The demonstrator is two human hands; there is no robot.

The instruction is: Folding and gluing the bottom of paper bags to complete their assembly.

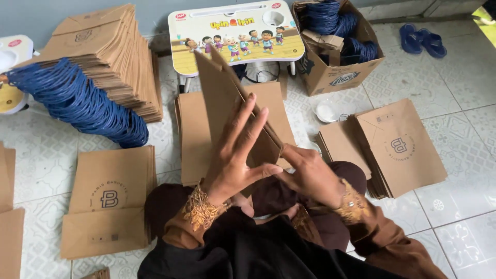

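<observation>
Brown cardboard box (338, 72) of blue cords stands beyond flat brown paper bags (400, 147).

Ahead of me stands a small cartoon-printed folding table (237, 39). A cardboard box (338, 75) of blue cord handles sits right of it, blue sandals (422, 41) beyond on the tiled floor (465, 150). A small white bowl (326, 110) lies near the box.
</observation>
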